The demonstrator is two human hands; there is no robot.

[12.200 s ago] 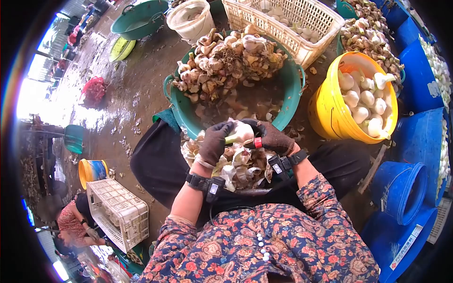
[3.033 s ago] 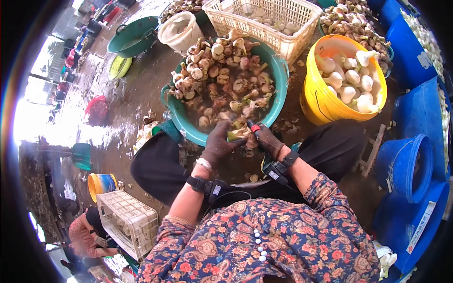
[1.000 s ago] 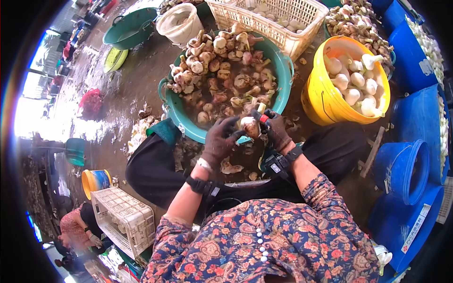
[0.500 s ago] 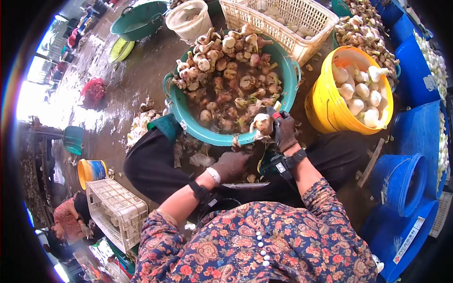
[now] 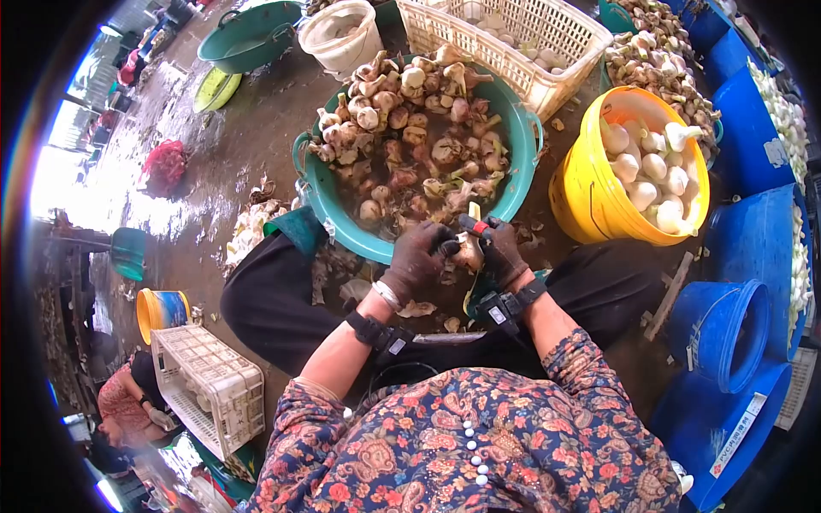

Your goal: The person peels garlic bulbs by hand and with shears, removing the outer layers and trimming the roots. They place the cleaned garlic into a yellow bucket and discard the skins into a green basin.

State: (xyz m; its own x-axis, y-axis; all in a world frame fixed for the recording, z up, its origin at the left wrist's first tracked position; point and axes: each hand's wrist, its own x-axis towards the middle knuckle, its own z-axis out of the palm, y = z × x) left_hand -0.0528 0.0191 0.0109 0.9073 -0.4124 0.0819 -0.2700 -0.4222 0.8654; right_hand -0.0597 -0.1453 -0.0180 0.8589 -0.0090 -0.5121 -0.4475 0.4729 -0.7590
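My left hand (image 5: 418,258), in a dark soiled glove, has its fingers curled against a garlic bulb (image 5: 469,254) just outside the near rim of the green tub (image 5: 369,245). My right hand (image 5: 503,250), also gloved, grips the same bulb from the other side, its stem pointing up. Something red and black (image 5: 479,227) shows at the right fingers; whether it is a tool or a finger wrap I cannot make out. Muddy water and many unpeeled garlic bulbs (image 5: 414,79) fill the tub, heaped highest at its far side.
To the right stands a yellow bucket (image 5: 571,192) of peeled white garlic, with blue bins (image 5: 753,248) beyond. A cream crate (image 5: 505,50) is behind the tub. Peel scraps (image 5: 256,227) lie on the wet floor at left. Another person (image 5: 128,398) works at lower left beside a crate (image 5: 209,385).
My left hand has risen from low between the knees to the bulb. My right hand has drawn the bulb slightly down and toward me, away from the tub's rim.
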